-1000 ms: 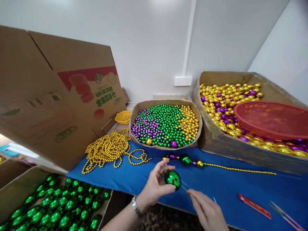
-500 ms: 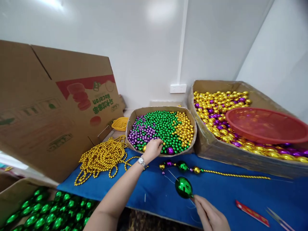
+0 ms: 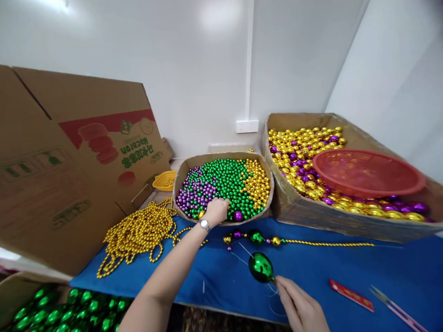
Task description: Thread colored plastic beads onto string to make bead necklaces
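Observation:
My left hand [image 3: 217,210], with a watch on its wrist, reaches into the cardboard tray [image 3: 266,203] of small green, purple and gold beads. Its fingers are curled down among the beads, and what they grip is hidden. My right hand [image 3: 300,308] is low at the near edge, fingers pinched on a thin thread that runs into a large green bead [image 3: 261,267] lying on the blue cloth [image 3: 346,272]. Just beyond lies a partly strung strand [image 3: 256,237] of gold, purple and green beads with a thin gold chain trailing right.
A heap of gold bead chain [image 3: 138,233] lies left on the cloth. A big box of gold and purple balls [image 3: 301,161] holds a red basin [image 3: 367,171]. Green balls [image 3: 69,311] fill a box at bottom left. A red strip [image 3: 351,295] and tweezers [image 3: 398,309] lie right. A tilted carton [image 3: 69,157] stands left.
My left hand let go of the large green bead and reached forward into the small-bead tray. The green bead now rests on the cloth, and my right hand stays by its thread.

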Motion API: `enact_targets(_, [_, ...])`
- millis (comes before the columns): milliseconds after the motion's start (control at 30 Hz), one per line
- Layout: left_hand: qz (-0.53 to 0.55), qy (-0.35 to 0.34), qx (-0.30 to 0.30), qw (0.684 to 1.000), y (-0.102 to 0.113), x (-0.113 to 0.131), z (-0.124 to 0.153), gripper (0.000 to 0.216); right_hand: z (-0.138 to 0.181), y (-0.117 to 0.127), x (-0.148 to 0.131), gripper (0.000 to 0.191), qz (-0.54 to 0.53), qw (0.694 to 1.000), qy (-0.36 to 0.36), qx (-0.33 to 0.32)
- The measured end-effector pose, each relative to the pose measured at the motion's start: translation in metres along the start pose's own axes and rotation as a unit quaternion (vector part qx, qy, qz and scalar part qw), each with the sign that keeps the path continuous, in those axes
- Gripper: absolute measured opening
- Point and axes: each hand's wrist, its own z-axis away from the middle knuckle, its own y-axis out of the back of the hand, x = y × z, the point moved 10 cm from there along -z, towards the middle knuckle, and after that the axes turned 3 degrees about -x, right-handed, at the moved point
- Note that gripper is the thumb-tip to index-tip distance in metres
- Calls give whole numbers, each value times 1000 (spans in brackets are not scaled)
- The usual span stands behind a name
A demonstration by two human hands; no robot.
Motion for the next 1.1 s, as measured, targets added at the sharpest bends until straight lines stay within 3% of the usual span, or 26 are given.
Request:
enact_targets(267, [11, -28, 25, 999, 20, 32, -34, 23, 3, 11, 1, 33, 3, 1000, 11, 12])
enact_targets(400, [3, -33, -7, 999, 12, 21, -39, 20, 7, 14, 9, 34, 3, 1000, -14, 5])
enact_targets(567, [-3, -47, -41, 998, -5, 13, -20, 26, 7, 10, 14, 35, -4, 1000, -24, -5])
enact_targets(733, [45, -24, -31, 998, -13, 16, -15, 29, 4, 8, 11, 34, -4, 1000, -20, 3])
enact_targets(867, [142, 1, 1, 990, -5, 11, -17, 28, 2, 12, 6, 32, 2, 1000, -15, 16])
enact_targets(1033, [325, -16, 43, 945, 11, 9, 3, 22, -2, 16, 5, 34, 3, 999, -26, 26])
enact_targets(1100, [483, -31, 37, 875, 10, 15, 22, 31, -5, 16, 6, 33, 8, 999, -37, 28])
